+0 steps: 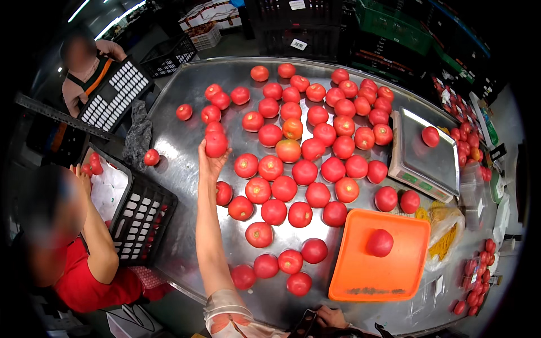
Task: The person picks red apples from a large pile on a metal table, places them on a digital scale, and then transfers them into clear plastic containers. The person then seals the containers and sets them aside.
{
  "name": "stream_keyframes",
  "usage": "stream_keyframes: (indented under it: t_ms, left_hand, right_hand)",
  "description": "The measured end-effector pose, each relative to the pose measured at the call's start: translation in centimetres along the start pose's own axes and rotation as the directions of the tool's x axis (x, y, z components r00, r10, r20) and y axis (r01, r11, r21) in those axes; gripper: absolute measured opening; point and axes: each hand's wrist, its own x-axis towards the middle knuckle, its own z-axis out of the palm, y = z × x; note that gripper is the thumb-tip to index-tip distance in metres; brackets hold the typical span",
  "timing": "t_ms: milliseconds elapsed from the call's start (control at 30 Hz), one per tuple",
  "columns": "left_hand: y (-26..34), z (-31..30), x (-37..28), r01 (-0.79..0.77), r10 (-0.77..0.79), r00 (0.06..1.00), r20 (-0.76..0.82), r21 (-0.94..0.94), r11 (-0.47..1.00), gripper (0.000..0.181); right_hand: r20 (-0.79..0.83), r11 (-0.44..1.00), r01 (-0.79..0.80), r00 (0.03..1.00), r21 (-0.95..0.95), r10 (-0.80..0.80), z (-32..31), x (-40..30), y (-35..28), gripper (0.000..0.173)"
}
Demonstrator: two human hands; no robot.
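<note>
My left hand (214,164) reaches far over the steel table (186,236), its fingers curled around a red tomato (216,144). Just beyond that one sits another tomato (214,128), partly covered by it. Many loose tomatoes (284,188) are spread over the middle of the table, two of them more orange than red. At the near table edge lies my right hand (331,317), partly hidden by dark straps or clothing; whether its fingers hold anything is not visible. Closest to it is an orange plastic tray (380,279) with one tomato (379,243) on it.
A weighing scale (429,156) carrying one tomato stands at right, near a bag of yellow rubber bands (444,241) and packed tomatoes (475,270). At left, a person in red (97,270) reaches into a black crate (143,224). Another person (91,72) holds a black crate (116,95).
</note>
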Motion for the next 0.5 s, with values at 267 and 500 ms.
stream_keyframes:
  t_ms: [267, 500]
  left_hand:
    - [-5.2, 8.8, -13.7, 0.022, -0.221, 0.923, 0.313, 0.532, 0.846, 0.054]
    - [-9.9, 20.2, -27.7, -0.006, -0.705, 0.539, 0.461, 0.839, 0.544, 0.053]
  right_hand:
    - [-0.023, 0.998, 0.051, 0.998, -0.033, -0.052, -0.5, 0.1, 0.3, 0.015]
    - [-0.129, 0.999, 0.041, 0.991, -0.005, -0.041, -0.3, 0.0, 0.1, 0.013]
